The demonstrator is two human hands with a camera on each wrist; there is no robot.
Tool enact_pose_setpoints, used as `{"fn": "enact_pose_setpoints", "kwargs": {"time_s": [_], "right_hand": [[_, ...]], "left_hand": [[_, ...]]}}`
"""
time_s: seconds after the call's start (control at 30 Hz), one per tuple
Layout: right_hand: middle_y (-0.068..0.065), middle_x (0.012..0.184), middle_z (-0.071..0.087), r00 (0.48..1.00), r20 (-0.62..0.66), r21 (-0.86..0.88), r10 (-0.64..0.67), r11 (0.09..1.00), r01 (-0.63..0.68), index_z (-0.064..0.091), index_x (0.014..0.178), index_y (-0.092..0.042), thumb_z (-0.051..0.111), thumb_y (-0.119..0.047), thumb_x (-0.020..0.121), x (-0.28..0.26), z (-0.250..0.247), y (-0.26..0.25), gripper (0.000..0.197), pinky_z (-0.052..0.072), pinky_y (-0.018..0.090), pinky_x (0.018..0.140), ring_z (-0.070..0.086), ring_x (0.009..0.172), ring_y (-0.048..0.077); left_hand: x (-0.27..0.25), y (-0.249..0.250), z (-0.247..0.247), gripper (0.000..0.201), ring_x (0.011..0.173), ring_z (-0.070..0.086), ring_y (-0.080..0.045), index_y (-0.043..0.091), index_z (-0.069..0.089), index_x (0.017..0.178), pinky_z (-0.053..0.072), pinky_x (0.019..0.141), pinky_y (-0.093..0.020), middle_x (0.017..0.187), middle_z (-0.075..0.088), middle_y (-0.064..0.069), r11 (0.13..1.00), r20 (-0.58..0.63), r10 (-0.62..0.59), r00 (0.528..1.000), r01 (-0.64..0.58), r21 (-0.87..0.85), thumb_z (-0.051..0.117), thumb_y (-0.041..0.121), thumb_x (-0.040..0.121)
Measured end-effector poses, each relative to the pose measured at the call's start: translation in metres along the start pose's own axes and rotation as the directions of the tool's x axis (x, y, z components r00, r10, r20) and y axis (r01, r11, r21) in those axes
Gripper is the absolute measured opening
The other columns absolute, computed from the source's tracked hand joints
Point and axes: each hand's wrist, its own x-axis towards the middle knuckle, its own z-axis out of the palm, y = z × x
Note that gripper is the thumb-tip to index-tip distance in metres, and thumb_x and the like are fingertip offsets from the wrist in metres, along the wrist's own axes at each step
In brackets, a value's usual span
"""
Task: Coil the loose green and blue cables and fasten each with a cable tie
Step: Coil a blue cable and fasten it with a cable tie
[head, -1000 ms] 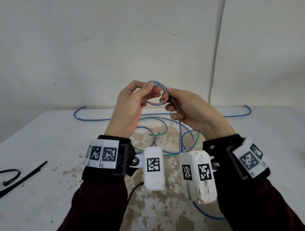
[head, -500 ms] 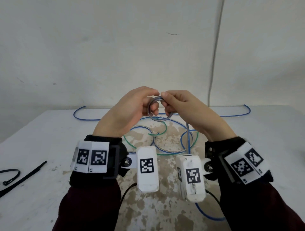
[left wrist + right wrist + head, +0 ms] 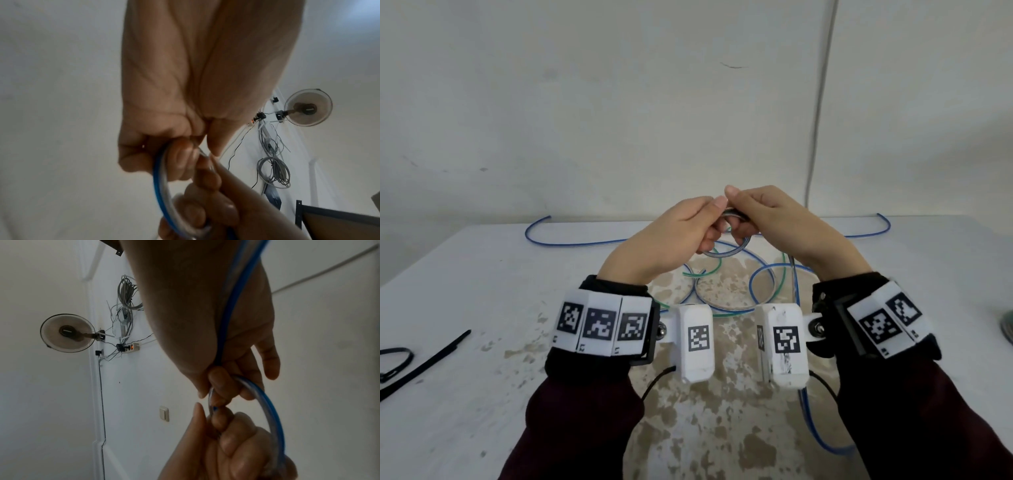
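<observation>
while both hands are raised above the table [image 3: 482,274], they meet on a small coil [image 3: 722,254] of the blue cable [image 3: 578,244]. left hand [image 3: 671,236]: fingers curled round the coil's left side, thumb on top. right hand [image 3: 784,226]: thumb and fingers pinch the coil's top right, fingertips touching the left hand's. from the right hand the cable drops past the wrist to the table, where loose blue loops lie tangled with the green cable [image 3: 717,265] on the stained patch. blue ends curl up near the far edge, left and right. two black cable ties [image 3: 428,363] lie at the table's left edge, well apart from the hands. wrist views: wall fan [image 3: 308,107], bundled grey wires [image 3: 274,172].
</observation>
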Motion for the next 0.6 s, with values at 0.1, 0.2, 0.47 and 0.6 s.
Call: {"fn": "enact_pose_setpoints", "kwargs": {"time_s": [0.1,0.2,0.47,0.6], "right_hand": [[-0.002,0.052,0.048,0.997,-0.079,0.055,0.002,0.998,0.002,0.056,0.069,-0.006,0.034,-0.023,0.104,0.002,0.001,0.0,0.044,0.047,0.02,0.063,0.049,0.056,0.014],[0.002,0.07,0.066,1.0,-0.024,0.101,0.02,0.995,-0.018,0.065,0.088,-0.006,0.035,-0.024,0.103,0.001,-0.001,-0.001,0.037,0.05,0.029,0.072,0.06,0.069,0.016],[-0.001,0.094,0.073,0.997,-0.069,0.002,0.023,1.0,-0.023,0.07,0.099,-0.013,0.051,-0.022,0.097,-0.008,-0.014,-0.011,0.021,0.053,0.025,0.07,0.065,0.082,0.008],[0.001,0.088,0.073,0.995,-0.09,0.018,-0.036,0.999,0.038,0.063,0.093,-0.01,0.044,-0.02,0.101,-0.006,-0.004,-0.014,0.023,0.051,0.025,0.074,0.066,0.083,0.012]], "left_hand": [[0.004,-0.006,-0.001,0.035,0.053,0.031,-0.006,0.008,0.05,0.075,0.029,0.054,-0.019,0.061,0.035,0.007,0.996,-0.072,0.086,0.994,-0.085,0.025,0.034,0.019,0.104],[0.007,-0.01,-0.009,0.034,0.052,0.032,-0.006,0.003,0.051,0.077,0.029,0.054,-0.023,0.053,0.037,0.014,0.992,-0.198,0.123,0.972,-0.111,0.067,0.039,0.023,0.102],[0.005,-0.006,-0.009,0.031,0.055,0.032,-0.016,0.021,0.048,0.067,0.028,0.055,-0.03,0.058,0.038,-0.004,0.934,-0.347,0.332,0.877,-0.255,0.248,0.042,0.034,0.095],[0.008,-0.005,-0.005,0.03,0.052,0.031,-0.009,0.019,0.047,0.069,0.029,0.055,-0.026,0.051,0.038,0.013,0.942,-0.414,0.335,0.846,-0.306,0.137,0.041,0.034,0.094]]}}
